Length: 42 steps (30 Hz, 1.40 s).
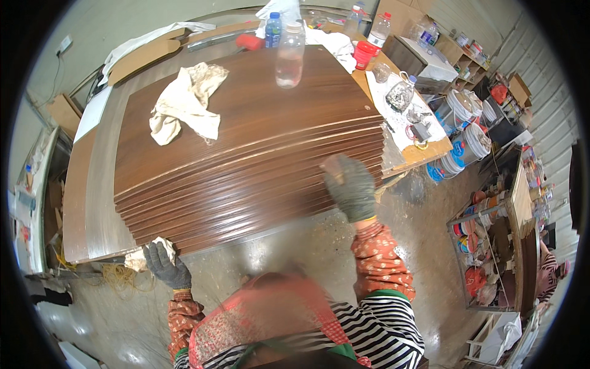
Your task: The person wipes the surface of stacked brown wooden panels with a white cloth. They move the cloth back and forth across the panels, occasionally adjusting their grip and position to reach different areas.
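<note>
My grey-gloved right hand (351, 189) grips a small brownish block (332, 166) against stacked brown wooden boards (252, 117); my grey-gloved left hand (166, 267) clasps white cloth (136, 261), perhaps for steadiness.

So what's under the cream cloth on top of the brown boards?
The cream cloth lies on the top board, whose brown surface shows around it. What's directly beneath is hidden, so I can't tell more.

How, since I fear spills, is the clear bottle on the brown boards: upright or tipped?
Upright: the bottle rests base-down, its cap on top.
</note>
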### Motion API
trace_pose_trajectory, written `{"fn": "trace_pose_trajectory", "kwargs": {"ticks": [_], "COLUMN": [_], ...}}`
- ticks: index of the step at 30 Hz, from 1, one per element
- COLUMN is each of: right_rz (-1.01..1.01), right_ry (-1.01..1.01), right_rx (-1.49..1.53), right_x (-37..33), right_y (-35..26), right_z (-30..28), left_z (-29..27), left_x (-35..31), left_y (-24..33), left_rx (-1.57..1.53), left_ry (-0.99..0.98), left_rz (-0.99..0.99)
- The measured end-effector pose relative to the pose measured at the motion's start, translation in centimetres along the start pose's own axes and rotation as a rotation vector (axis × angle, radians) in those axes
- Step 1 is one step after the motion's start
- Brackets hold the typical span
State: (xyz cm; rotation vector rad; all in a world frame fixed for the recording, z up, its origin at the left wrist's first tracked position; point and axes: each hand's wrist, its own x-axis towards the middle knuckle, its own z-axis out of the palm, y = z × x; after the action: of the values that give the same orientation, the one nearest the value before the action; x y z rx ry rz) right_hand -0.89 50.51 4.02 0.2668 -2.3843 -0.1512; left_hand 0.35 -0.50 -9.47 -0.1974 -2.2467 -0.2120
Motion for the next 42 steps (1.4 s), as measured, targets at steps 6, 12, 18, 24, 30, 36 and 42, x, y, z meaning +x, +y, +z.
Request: {"fn": "trace_pose_trajectory", "kwargs": {"ticks": [6,12,18,24,30,36,42], "right_rz": [0.971,1.021,0.743,0.489,0.450,0.657,0.591], "right_ry": [-0.099,0.000,0.075,0.124,-0.216,0.019,-0.090], "right_rx": [0.135,0.071,0.186,0.421,0.058,0.034,0.114], "right_x": [-3.5,-6.1,-5.2,-2.5,-3.5,-5.1,-2.7], "right_y": [12.5,14.2,7.4,-3.3,4.1,10.1,2.5], "right_z": [-1.1,0.2,1.7,0.6,0.4,0.9,-0.1], "left_z": [0.4,0.1,-0.3,-0.4,-0.5,-0.4,-0.7], "left_x": [-0.1,0.0,0.3,0.2,0.3,0.2,0.3], "left_y": [0.1,0.4,0.7,0.6,0.2,0.4,0.5], "left_rx": [0.017,0.047,0.057,0.031,0.058,0.027,-0.026], "left_ry": [0.019,-0.007,-0.025,-0.043,-0.069,-0.048,-0.026], "left_rz": [-0.015,-0.030,-0.013,-0.032,-0.014,-0.032,-0.016]}}
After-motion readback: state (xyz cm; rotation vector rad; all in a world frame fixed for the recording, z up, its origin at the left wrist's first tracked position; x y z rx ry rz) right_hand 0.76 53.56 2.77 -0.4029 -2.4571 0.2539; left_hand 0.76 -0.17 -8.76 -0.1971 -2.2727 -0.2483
